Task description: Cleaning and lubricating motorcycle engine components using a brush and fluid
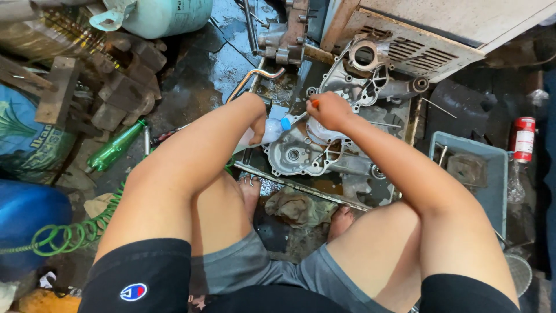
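Person squats on a wet, oily floor (197, 75) over a metal tray (301, 186); grey aluminium engine case (324, 145) lies flat in the tray, open side up; left hand (259, 124) curled closed around a clear plastic bottle (260, 134) with a blue cap (286, 123), bottle lying nearly level with the cap end pointing at the case, just above its left part; right hand (329, 110) closed in a fist on a small tool with an orange tip (315, 104), tool type unclear, hand pressed down on the upper middle of the case; both forearms cross in over the knees; bare feet rest at the tray's near edge with a dirty rag (298, 207) between them; second engine part (284, 35) stands behind the tray; green coiled air hose (75, 229) runs along the floor at left; green glass bottle (113, 149) lies near the hose; pale green gas cylinder (162, 14) at top left; grey plastic bin (480, 171) at right holding metal bits; red spray can (523, 138) upright just beside the bin; blue drum (26, 214) at far left.
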